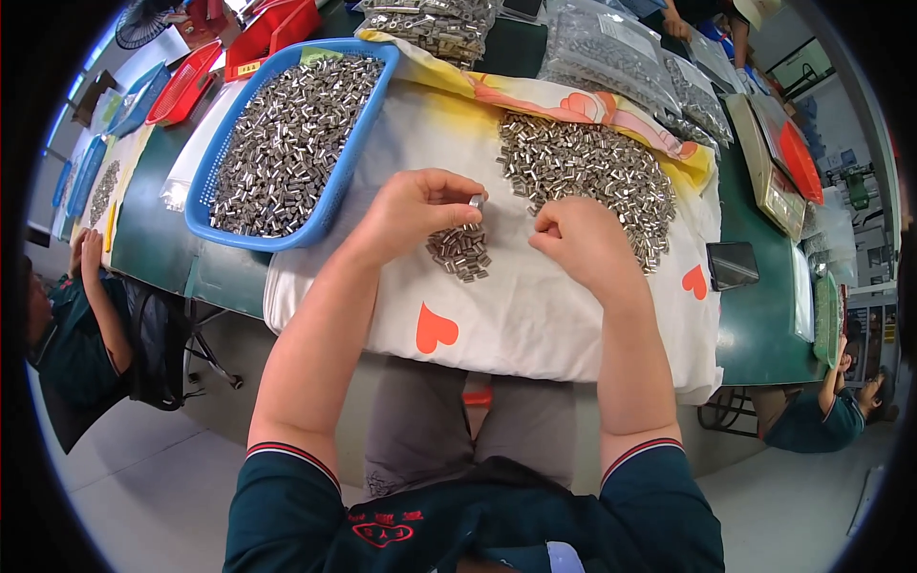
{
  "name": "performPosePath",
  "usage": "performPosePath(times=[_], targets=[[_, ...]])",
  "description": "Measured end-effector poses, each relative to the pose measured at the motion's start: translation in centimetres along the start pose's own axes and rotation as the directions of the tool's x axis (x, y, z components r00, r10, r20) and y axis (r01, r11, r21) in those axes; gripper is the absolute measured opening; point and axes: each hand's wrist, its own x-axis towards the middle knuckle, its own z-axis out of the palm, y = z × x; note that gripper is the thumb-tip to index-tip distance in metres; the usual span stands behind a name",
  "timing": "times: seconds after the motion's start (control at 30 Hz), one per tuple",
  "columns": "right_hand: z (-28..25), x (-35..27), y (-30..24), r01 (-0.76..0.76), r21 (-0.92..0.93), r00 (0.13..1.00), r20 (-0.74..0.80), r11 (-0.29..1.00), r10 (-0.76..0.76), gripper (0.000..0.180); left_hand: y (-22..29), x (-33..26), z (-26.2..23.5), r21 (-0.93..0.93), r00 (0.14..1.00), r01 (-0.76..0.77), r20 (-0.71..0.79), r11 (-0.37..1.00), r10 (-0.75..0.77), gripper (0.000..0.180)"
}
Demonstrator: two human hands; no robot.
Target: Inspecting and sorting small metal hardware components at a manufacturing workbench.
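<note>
Between the thumb and fingers of my left hand is a small metal cylinder, above a little heap of short metal cylinders on the cloth. My right hand is closed, thumb against curled fingers, at the left edge of a large pile of the same cylinders; whether it pinches a piece cannot be seen. Both hands are over a white cloth printed with red hearts. A blue plastic basket full of metal cylinders stands to the left of my left hand.
Bagged metal parts lie at the back. A dark phone rests right of the cloth on the green table. Red trays stand at the far left. Other people sit or work at the left, right and far side.
</note>
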Motion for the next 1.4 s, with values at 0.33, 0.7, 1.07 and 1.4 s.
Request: performPosePath(times=[0.33, 0.7, 1.07, 1.4], targets=[[0.6, -0.4, -0.5, 0.096, 0.005, 0.993, -0.068, 0.995, -0.095, 0.008, 0.2, -0.1, 0.0, -0.011, 1.000, -0.010, -0.014, 1.000, 0.010, 0.025], [2.3, 1.1, -2.3, 0.110, 0.579, 0.973, -0.228, 0.808, 0.031, 0.011, 0.0, -0.1, -0.4, -0.030, 0.999, -0.022, -0.042, 0.999, 0.020, 0.030], [3.3, 1.7, -2.3, 0.099, 0.756, 0.984, -0.172, 0.648, 0.051, 0.009, 0.1, -0.1, -0.2, -0.062, 1.000, 0.002, 0.026, 0.998, 0.000, 0.028], [3.7, 1.7, -3.4, 0.303, 0.379, 0.884, -0.456, 0.875, -0.108, 0.005, 0.2, -0.5, 0.1, 0.003, 0.997, -0.073, -0.030, 0.997, 0.073, 0.025]])
